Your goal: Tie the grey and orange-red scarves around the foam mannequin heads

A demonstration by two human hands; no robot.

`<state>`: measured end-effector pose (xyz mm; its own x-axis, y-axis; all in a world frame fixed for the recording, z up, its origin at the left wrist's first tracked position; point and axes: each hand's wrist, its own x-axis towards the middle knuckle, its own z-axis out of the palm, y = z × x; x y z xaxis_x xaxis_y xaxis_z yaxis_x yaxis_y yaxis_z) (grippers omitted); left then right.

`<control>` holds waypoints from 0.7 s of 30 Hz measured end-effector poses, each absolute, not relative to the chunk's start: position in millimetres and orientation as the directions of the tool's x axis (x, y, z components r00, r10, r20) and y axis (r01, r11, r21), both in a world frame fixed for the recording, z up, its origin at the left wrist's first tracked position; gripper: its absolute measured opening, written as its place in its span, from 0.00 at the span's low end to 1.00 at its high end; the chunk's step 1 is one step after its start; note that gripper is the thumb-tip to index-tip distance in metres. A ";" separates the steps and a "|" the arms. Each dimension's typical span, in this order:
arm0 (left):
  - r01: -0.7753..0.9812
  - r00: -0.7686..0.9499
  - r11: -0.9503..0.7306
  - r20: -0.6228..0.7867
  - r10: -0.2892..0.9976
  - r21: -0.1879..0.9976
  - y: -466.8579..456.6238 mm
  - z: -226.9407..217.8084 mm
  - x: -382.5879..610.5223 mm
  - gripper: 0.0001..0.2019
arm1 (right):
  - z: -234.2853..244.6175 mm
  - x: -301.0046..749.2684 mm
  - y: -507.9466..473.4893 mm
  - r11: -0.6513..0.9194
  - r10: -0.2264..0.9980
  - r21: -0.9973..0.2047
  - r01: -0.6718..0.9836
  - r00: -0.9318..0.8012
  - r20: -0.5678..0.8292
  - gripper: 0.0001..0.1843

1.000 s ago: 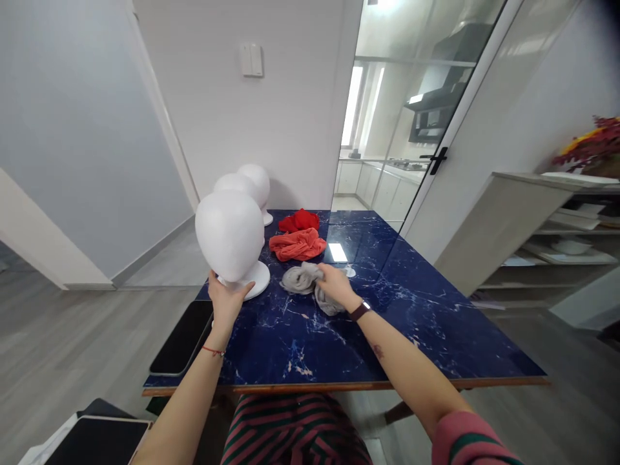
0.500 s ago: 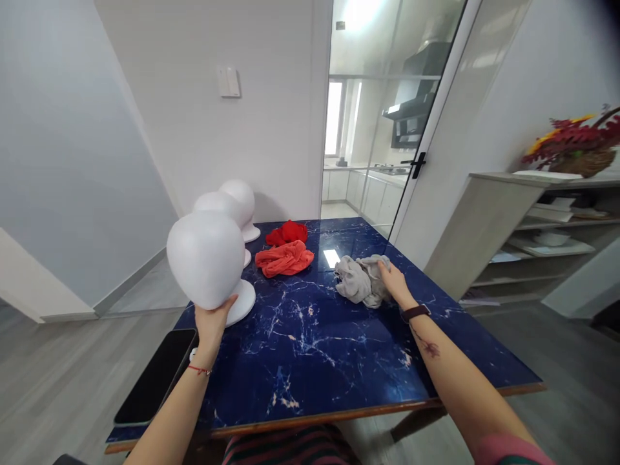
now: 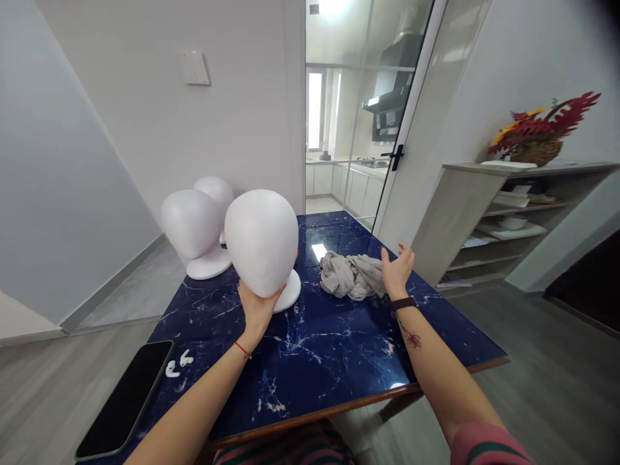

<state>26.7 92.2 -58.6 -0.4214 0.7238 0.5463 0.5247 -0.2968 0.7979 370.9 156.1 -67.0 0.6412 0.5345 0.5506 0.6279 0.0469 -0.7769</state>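
A white foam mannequin head (image 3: 262,239) stands near the middle of the blue marbled table (image 3: 320,361). My left hand (image 3: 258,309) grips its neck from the near side, under the chin. To the right lies a crumpled grey cloth (image 3: 351,274). Beside the cloth's right end, my right hand (image 3: 398,270) is raised with fingers apart and nothing in it. Behind and to the left are two more white mannequin heads, a nearer one (image 3: 190,223) and a farther one (image 3: 214,194), partly hidden. The gripped head covers nearly all of the red cloths behind it.
A black-screened phone (image 3: 126,397) lies at the table's left front corner, with white earbuds (image 3: 179,363) next to it. Beyond the table stand a glass door (image 3: 358,116) and, on the right, a shelf unit (image 3: 504,219) bearing a flower basket (image 3: 535,152).
My left hand has brought the nearest mannequin head rightward to the table's middle. My right hand has let go of the grey cloth and opened. The view has turned slightly right.
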 end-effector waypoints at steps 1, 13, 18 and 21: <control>0.569 -0.419 -0.276 0.561 0.714 0.775 93.2 -65.7 25.4 0.43 | -68.4 364.0 155.4 0.112 0.574 -0.729 0.675 0.555 0.602 0.26; 0.741 -0.414 -0.090 0.558 0.719 0.666 96.6 -80.1 19.3 0.43 | -80.9 363.0 150.2 -0.039 0.632 -0.820 0.572 0.649 0.423 0.26; 0.723 -0.377 -0.080 0.488 0.787 0.687 83.8 -77.3 20.1 0.48 | -12.8 371.3 125.6 0.205 0.502 -0.783 0.587 0.624 0.599 0.25; 0.661 -0.402 -0.057 0.417 0.815 0.749 54.8 -76.1 21.0 0.47 | 55.1 380.5 110.2 0.418 0.503 -0.746 0.519 0.552 0.665 0.18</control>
